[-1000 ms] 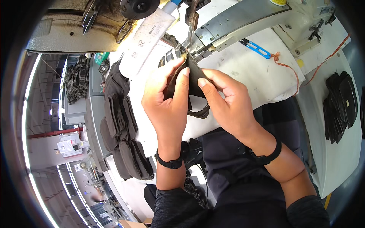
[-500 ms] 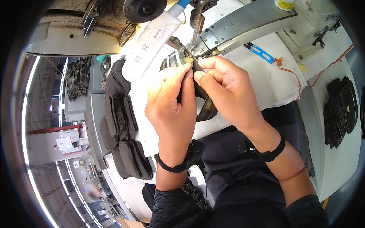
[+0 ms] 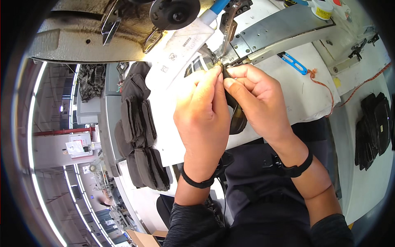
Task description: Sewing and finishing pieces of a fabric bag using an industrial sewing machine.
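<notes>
Both my hands meet at a dark plaid piece of fabric [image 3: 238, 120] beside the needle area of a sewing machine [image 3: 267, 35]. My left hand [image 3: 203, 111] pinches its edge between thumb and fingers. Close by on the right, my right hand [image 3: 263, 101] grips the same edge with thumb and forefinger. A lighter checked part of the cloth [image 3: 198, 65] shows beyond my left fingers, near the machine's foot. The rest of the fabric hangs between and below my hands, partly covered by them.
Blue thread snips [image 3: 293, 62] on an orange cord lie right of my hands. Stacked dark fabric pieces [image 3: 140, 123] stand at the left, and more dark pieces [image 3: 372, 127] lie far right. A white bottle [image 3: 322, 9] sits on the machine bed. Overhead is the machine arm [image 3: 74, 41].
The whole view has shifted, so the machine and table appear further right. My hands stay at the fabric's edge, and the cloth's hanging part looks narrower between them.
</notes>
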A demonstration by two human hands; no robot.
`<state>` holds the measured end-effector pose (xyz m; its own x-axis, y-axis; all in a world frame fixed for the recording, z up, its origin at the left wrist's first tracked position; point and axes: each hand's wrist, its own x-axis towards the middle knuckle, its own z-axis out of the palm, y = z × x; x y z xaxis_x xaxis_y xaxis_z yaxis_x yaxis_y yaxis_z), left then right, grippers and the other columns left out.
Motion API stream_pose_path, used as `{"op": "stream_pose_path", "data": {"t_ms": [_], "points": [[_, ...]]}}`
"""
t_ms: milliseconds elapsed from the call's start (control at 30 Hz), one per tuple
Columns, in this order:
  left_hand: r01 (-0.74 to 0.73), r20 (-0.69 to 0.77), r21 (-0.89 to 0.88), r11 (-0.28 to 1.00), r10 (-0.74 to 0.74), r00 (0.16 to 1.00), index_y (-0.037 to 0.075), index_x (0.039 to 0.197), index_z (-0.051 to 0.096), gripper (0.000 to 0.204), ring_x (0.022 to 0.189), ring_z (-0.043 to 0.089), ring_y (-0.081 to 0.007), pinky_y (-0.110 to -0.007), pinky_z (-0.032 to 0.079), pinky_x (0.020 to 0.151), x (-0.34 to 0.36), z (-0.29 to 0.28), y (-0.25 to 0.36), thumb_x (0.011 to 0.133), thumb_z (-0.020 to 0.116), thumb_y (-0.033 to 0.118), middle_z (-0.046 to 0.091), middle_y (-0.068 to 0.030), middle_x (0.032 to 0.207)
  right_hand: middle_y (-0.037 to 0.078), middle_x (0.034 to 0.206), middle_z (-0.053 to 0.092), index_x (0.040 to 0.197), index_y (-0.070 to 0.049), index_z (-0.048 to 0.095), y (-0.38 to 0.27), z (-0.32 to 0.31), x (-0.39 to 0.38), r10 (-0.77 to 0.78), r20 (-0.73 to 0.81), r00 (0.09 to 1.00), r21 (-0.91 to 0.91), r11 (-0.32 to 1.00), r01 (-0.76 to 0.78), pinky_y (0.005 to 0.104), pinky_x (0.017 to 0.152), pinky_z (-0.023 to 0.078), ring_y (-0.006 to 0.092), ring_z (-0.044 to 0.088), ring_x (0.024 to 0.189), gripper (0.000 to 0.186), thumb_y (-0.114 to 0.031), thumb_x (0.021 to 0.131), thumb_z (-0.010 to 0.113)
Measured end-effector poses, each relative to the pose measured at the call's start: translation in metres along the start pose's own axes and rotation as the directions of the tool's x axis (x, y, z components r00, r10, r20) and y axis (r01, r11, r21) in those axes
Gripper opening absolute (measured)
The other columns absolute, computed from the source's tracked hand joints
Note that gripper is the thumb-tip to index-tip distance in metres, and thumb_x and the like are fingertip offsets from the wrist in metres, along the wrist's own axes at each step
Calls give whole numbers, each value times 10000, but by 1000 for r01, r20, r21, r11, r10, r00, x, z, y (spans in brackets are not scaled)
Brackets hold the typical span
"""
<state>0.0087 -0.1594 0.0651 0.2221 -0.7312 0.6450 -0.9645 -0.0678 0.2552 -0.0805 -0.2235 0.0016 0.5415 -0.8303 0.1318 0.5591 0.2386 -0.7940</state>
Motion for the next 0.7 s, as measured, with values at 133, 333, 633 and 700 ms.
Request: {"op": "stream_pose_path", "data": {"t_ms": [133, 333, 633, 700], "points": [[39, 60, 69, 997, -43, 997, 12, 1146, 764, 205, 846, 724, -305, -369, 565, 765, 1, -2, 10, 943, 742, -8, 748, -130, 1009, -83, 725, 603, 1022, 11, 664, -2, -1, 3, 11, -15, 1000, -9, 1000, -11, 214, 545, 343, -27, 428, 650, 52, -33, 1031, 638], [28, 129, 117, 993, -43, 991, 22, 1224, 758, 309, 947, 728, -303, -381, 583, 801, -8, -13, 14, 920, 742, -30, 705, -149, 1139, -75, 719, 602, 1003, 9, 667, -1, 1, 3, 20, -23, 1000, 28, 999, -19, 210, 551, 356, -25, 445, 657, 66, -56, 1016, 667], [-22, 6, 74, 997, 22, 1000, 42, 1097, 814, 269, 873, 678, -238, -340, 555, 765, -24, -15, 9, 840, 842, -31, 701, -90, 1049, 158, 860, 678, 1143, 4, 678, -4, -1, -27, -456, 48, 888, -746, 575, 336, 475, 753, 538, 379, 652, 851, 327, 31, 821, 635], [-68, 6, 68, 995, 68, 998, 38, 1107, 811, 273, 873, 672, -242, -344, 542, 785, -24, -17, 5, 847, 831, -43, 703, -87, 1040, 161, 836, 675, 1138, 6, 686, -8, -2, -30, -436, 38, 899, -732, 601, 322, 438, 697, 534, 347, 643, 771, 297, 20, 845, 641]]}}
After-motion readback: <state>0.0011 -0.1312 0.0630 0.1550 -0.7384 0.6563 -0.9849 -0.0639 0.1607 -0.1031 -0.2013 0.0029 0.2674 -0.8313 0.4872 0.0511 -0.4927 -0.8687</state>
